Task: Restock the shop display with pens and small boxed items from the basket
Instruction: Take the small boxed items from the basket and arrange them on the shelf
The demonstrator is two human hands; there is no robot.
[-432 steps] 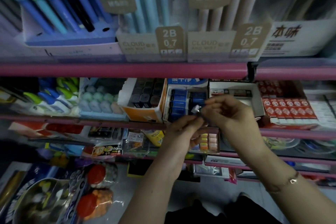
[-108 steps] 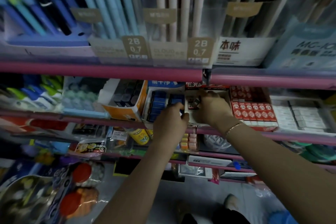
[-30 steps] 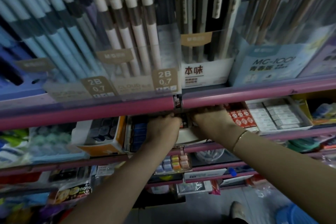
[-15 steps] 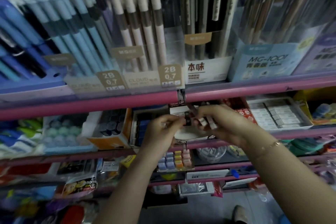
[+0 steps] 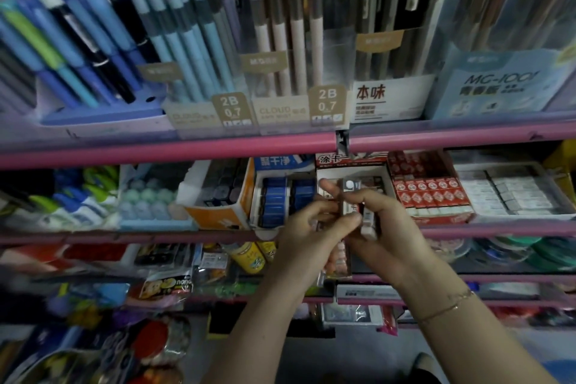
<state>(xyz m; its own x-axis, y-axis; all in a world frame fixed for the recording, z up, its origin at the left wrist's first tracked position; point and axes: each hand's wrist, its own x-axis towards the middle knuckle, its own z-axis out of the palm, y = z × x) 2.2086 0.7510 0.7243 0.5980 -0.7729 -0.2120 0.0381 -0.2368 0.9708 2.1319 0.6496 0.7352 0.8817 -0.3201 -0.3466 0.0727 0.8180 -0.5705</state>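
Both hands pulled back out from under the pink shelf rail [image 5: 168, 151] since a second ago; then buried in the white tray [image 5: 382, 172], now held together just in front of it. Head view also dropped slightly, middle shelf again in sight.

Right hand [image 5: 385, 229]: fingers curled round a small stack of boxed items [image 5: 358, 207], narrow cartons, held upright; top end of one carton showing a pale round mark. Left hand [image 5: 307, 229]: fingers curled, thumb pressed against the same stack from the left, forefinger raised beside its top. Both hands clamped on the stack, touching each other.

Stack location: in the air, in front of the white tray with the red header card, between the tray of blue boxes [image 5: 282, 199] and the tray of red-and-white boxes [image 5: 428, 193]. Not yet set down.

Judged: cartons being squared up or separated in hand before going back into the white tray; fit inside apparently needed adjusting. Placement step for this batch therefore unfinished. Tray contents behind the hands mostly hidden, fill level not readable.

Pens [image 5: 193, 40] on upper shelf standing in their holders, untouched at present. Basket not identifiable in view.
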